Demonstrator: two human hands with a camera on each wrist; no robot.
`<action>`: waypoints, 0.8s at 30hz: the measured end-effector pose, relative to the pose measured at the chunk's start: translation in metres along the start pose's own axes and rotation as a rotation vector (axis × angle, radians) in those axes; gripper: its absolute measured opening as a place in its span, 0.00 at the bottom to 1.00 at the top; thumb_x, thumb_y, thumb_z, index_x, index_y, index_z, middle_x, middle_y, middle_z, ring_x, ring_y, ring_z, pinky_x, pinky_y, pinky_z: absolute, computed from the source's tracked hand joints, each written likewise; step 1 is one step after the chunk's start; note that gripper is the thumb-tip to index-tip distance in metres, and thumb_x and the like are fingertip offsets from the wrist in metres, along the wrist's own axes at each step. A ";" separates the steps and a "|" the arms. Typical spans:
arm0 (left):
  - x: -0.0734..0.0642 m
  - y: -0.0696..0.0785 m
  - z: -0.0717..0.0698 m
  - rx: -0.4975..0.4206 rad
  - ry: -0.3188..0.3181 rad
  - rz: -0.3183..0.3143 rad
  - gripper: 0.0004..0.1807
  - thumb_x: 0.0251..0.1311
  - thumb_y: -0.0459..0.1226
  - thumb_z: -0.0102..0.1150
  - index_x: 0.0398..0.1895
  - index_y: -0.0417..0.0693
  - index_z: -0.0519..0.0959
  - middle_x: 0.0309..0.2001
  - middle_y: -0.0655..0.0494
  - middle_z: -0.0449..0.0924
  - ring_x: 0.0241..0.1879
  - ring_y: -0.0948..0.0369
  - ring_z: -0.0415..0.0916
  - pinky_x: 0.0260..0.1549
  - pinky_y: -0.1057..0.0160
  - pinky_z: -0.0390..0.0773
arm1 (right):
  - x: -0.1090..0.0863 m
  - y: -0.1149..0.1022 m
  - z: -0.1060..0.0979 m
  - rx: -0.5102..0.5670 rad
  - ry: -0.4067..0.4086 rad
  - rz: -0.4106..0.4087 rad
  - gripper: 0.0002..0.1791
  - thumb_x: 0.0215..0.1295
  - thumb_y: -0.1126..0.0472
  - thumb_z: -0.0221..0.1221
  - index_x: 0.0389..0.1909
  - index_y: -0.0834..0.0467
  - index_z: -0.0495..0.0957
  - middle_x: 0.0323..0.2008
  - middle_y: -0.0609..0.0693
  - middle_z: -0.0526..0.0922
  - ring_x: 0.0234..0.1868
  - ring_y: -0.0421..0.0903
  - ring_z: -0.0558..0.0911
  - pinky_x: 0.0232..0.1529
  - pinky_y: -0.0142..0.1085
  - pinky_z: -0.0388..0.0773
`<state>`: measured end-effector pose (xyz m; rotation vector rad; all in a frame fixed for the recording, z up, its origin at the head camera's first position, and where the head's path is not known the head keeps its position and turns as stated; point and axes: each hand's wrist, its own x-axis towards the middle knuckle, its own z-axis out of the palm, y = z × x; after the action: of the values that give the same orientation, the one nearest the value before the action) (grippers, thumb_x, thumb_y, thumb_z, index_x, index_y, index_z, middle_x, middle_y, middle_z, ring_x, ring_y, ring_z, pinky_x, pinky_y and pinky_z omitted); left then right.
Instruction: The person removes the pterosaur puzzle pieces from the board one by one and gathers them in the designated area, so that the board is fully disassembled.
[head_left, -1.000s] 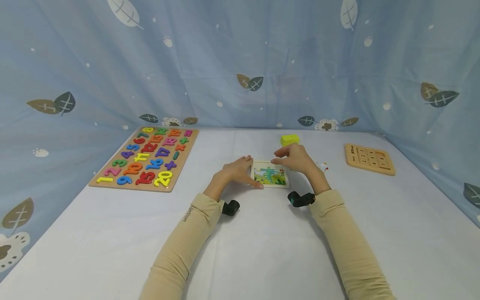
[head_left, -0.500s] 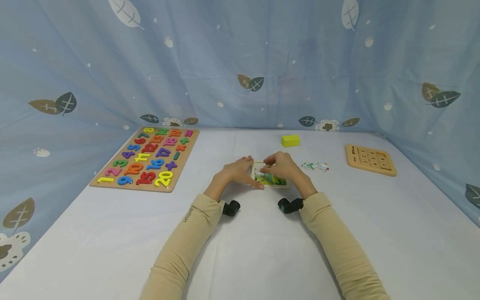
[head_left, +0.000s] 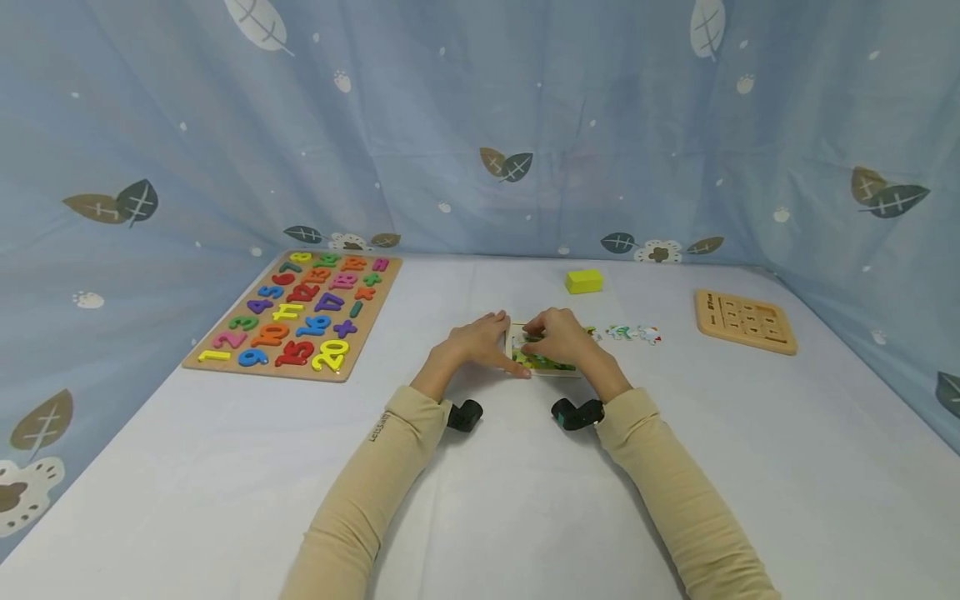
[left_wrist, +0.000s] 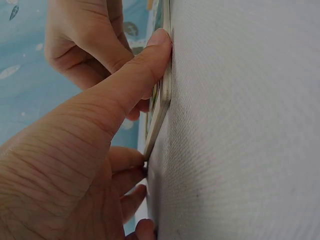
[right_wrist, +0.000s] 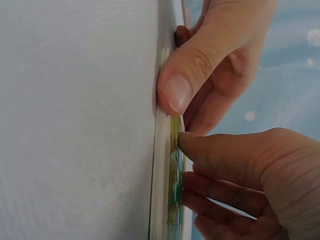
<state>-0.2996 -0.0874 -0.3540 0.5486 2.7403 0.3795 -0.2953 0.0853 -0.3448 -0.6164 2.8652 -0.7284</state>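
Observation:
A small jigsaw puzzle (head_left: 572,373) in a pale wooden frame lies flat on the white table, showing a green and yellow picture. My left hand (head_left: 477,342) holds its left end, thumb on the front rim and fingers at the left edge; the left wrist view shows the thumb (left_wrist: 159,38) pressing down there. My right hand (head_left: 566,337) is over the picture, its bent thumb and fingers pinching at a puzzle piece (right_wrist: 178,162) there, mostly covered by the hand in the head view. Loose puzzle pieces (head_left: 619,332) lie in a row just right of the frame.
A yellow block (head_left: 584,282) stands behind the puzzle. To the left is a wooden board with colourful numbers (head_left: 360,331). A small wooden number board (head_left: 745,322) lies to the right. A blue patterned curtain (head_left: 450,125) hangs along the table's back edge.
My right hand has come left and down from above the frame's right side onto the picture. More loose pieces show beside it now. My left hand has stayed on the frame.

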 end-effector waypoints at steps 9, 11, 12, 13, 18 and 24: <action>0.000 0.001 0.000 0.010 0.005 -0.005 0.61 0.47 0.66 0.63 0.77 0.48 0.46 0.78 0.53 0.40 0.77 0.55 0.39 0.67 0.39 0.56 | 0.001 0.001 0.001 -0.044 -0.017 -0.142 0.20 0.61 0.64 0.62 0.53 0.69 0.79 0.43 0.59 0.81 0.42 0.51 0.80 0.47 0.42 0.78; 0.000 0.001 0.000 0.019 0.002 -0.005 0.61 0.47 0.66 0.63 0.77 0.48 0.46 0.78 0.53 0.40 0.77 0.55 0.39 0.67 0.39 0.57 | 0.001 0.002 0.001 -0.047 -0.024 -0.157 0.20 0.62 0.64 0.61 0.54 0.69 0.78 0.42 0.59 0.79 0.38 0.48 0.77 0.42 0.39 0.76; 0.001 0.001 0.000 0.023 0.002 -0.005 0.61 0.47 0.66 0.63 0.77 0.48 0.46 0.78 0.53 0.40 0.77 0.55 0.39 0.67 0.39 0.57 | 0.002 0.003 0.002 -0.047 -0.026 -0.165 0.20 0.62 0.65 0.61 0.54 0.69 0.78 0.41 0.59 0.79 0.37 0.47 0.76 0.40 0.38 0.75; 0.001 0.002 0.000 0.025 0.001 -0.005 0.61 0.47 0.66 0.63 0.77 0.48 0.46 0.78 0.53 0.40 0.77 0.55 0.39 0.67 0.39 0.57 | 0.002 0.004 0.002 -0.049 -0.027 -0.174 0.20 0.62 0.65 0.60 0.54 0.68 0.78 0.41 0.59 0.78 0.35 0.46 0.75 0.38 0.37 0.73; 0.001 0.003 -0.001 0.020 -0.004 -0.009 0.61 0.47 0.66 0.63 0.77 0.49 0.45 0.78 0.54 0.39 0.77 0.55 0.39 0.66 0.37 0.57 | 0.003 0.005 0.002 -0.080 -0.022 -0.213 0.19 0.63 0.65 0.59 0.54 0.66 0.79 0.39 0.58 0.77 0.33 0.46 0.73 0.35 0.35 0.71; 0.000 0.003 -0.001 0.013 -0.005 -0.013 0.61 0.47 0.66 0.63 0.77 0.49 0.46 0.78 0.54 0.40 0.77 0.55 0.39 0.66 0.36 0.56 | 0.003 0.005 0.003 -0.082 0.002 -0.214 0.16 0.62 0.62 0.63 0.49 0.65 0.82 0.37 0.56 0.79 0.34 0.45 0.76 0.37 0.37 0.75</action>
<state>-0.2990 -0.0854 -0.3521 0.5347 2.7423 0.3567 -0.2989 0.0869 -0.3496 -0.9455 2.8724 -0.6399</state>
